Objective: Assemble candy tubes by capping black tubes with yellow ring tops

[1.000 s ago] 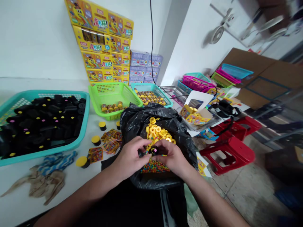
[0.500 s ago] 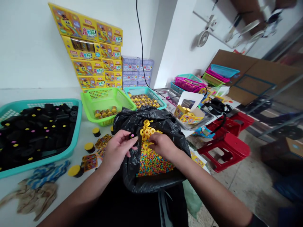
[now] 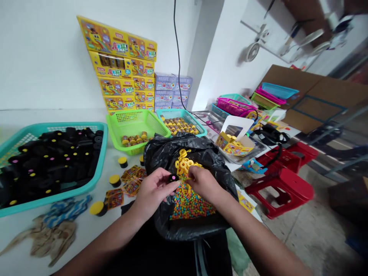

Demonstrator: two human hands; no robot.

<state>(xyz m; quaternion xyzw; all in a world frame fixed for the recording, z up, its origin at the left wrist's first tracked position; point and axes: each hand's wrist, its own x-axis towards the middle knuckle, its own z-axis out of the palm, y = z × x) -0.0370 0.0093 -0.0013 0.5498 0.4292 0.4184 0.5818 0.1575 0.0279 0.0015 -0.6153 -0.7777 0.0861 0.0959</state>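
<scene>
In my left hand, thumb and fingers grip a small black cylinder with a pink dot on its end. My right hand is closed in a pinch close beside that cylinder; what its fingertips hold is mostly hidden, with a bit of yellow at them. Both hands are over a container lined with a black plastic bag. Inside lie many small coloured candy balls and, behind them, a heap of yellow plastic ring-shaped pieces.
A teal basket of black cylinders stands left. Yellow-lidded pots, printed cards and a crumpled cloth lie nearer. Behind are a green basket, a light-blue basket and stacked yellow boxes. Red stools stand right.
My right hand has drawn back from the yellow pieces toward the black cylinder in my left hand. The hands are closer together. The whole view has shifted slightly.
</scene>
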